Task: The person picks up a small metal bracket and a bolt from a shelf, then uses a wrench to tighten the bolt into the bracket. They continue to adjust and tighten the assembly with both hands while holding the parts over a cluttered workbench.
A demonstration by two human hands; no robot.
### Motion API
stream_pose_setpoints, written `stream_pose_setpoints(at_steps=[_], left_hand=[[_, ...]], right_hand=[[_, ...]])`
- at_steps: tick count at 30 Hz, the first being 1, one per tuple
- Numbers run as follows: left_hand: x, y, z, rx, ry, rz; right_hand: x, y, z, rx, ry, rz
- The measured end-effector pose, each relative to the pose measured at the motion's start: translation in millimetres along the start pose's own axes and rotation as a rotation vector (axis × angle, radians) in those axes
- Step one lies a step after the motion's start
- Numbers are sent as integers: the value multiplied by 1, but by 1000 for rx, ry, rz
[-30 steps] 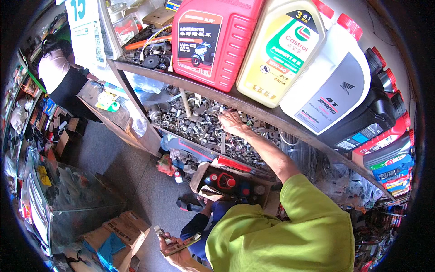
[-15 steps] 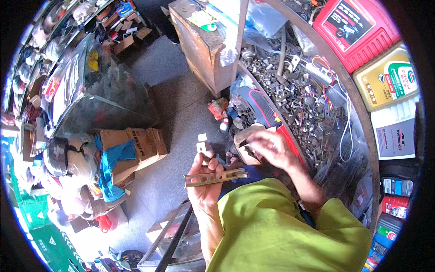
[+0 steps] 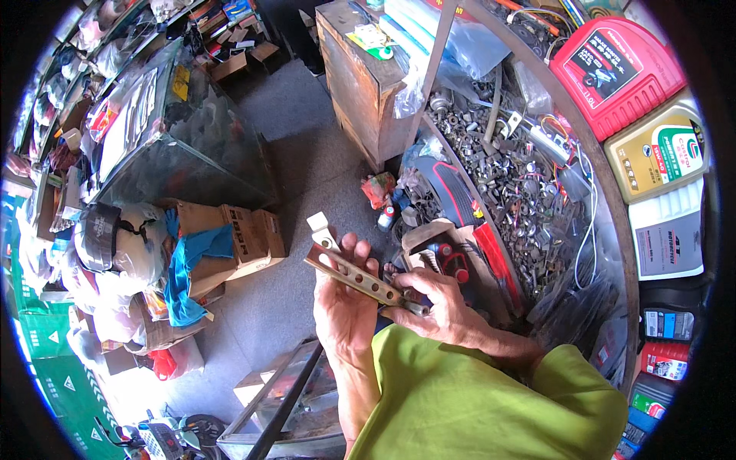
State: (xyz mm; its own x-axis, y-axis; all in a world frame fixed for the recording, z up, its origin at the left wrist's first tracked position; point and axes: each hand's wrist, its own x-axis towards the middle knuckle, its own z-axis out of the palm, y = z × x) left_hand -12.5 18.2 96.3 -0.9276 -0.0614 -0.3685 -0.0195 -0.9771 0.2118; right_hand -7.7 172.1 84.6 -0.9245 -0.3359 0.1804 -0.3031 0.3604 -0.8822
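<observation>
The head camera shows us, nearest, a lime-green shirt (image 3: 491,391) along the lower edge, with both forearms coming forward from it. The left hand (image 3: 345,307) is palm up, its fingers loosely curled, and it has hold of a metal strip (image 3: 360,282) with a row of round holes, which lies slanted across the fingers. The right hand (image 3: 437,303) is closed down on the strip's lower right end, fingers and thumb gathered around it. We see a small pale bracket (image 3: 320,231) with a hole just beyond the strip's upper left end; it seems to sit in the left hand too, though the strip hides where it is held.

Just past the right hand we find an open carton (image 3: 425,234) with a red-and-black bottle (image 3: 458,267) in it, and a long red piece (image 3: 497,264) beside it. To the right of that spreads a heap of loose metal parts (image 3: 498,176), and beyond it stand a red jug (image 3: 655,88), a gold jug (image 3: 652,180) and a white jug (image 3: 671,245). On the left, a blue cloth (image 3: 180,287) hangs over a cardboard box (image 3: 257,234). Farther off, we see a glass case (image 3: 207,146) and a worn wooden cabinet (image 3: 356,107), with grey floor (image 3: 295,165) between them.
</observation>
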Motion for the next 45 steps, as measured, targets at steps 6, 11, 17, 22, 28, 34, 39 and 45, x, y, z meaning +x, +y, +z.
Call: stream_pose_setpoints(at_steps=[6,11,17,22,28,34,39,45], left_hand=[[-6,-6,6,324,-12,164],[-9,-12,6,371,-45,193],[-12,-15,2,436,-34,260],[-10,-10,-2,353,-34,224],[-11,-16,-1,332,-105,168],[-19,-27,6,456,-69,217],[-21,-28,4,537,-106,292],[-22,-30,-1,562,-123,323]], right_hand=[[4,-14,11,-41,120,20],[6,-24,12,-155,114,-19],[5,-32,9,-277,24,-78],[10,-47,-35,39,-180,-20],[22,-61,-48,231,31,-29],[29,-62,-30,144,77,-167],[27,-58,-23,36,109,-209],[28,-55,-13,-147,215,-356]])
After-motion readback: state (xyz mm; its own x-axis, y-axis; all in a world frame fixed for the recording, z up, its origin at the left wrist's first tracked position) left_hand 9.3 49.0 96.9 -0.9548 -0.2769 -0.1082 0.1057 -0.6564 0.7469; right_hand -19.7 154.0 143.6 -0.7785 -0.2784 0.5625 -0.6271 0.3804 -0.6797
